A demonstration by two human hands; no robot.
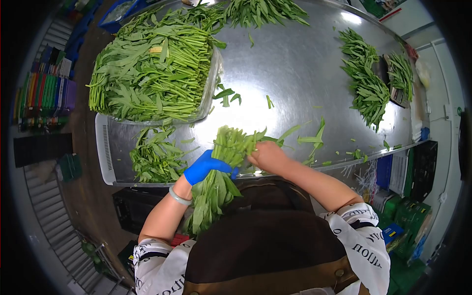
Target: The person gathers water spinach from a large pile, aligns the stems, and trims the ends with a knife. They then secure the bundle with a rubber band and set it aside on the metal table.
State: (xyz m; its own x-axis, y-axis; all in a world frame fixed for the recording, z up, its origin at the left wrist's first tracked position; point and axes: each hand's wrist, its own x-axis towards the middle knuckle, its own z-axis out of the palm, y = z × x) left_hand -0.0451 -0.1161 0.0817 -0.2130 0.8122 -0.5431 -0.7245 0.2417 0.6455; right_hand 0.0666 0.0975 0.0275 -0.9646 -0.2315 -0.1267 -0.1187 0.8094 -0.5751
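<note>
A bunch of leafy green vegetables (216, 189) is in front of me at the table's near edge, its cut stem ends upward and its leaves hanging down. My left hand (207, 166), in a blue glove, is wrapped round the bunch below the stem ends. My bare right hand (267, 157) touches the right side of the stems with its fingers bent; what its fingertips pinch is too small to make out. A large pile of the same greens (152, 73) fills a clear container at the left. Loose leaves (157, 155) lie just left of my left hand.
The metal table (295, 64) carries more greens (265, 11) at the far edge and bundles (364, 78) at the right, beside a dark object (383, 71). Scattered leaf scraps (314, 140) lie near the front edge. Green crates (412, 221) stand at the lower right.
</note>
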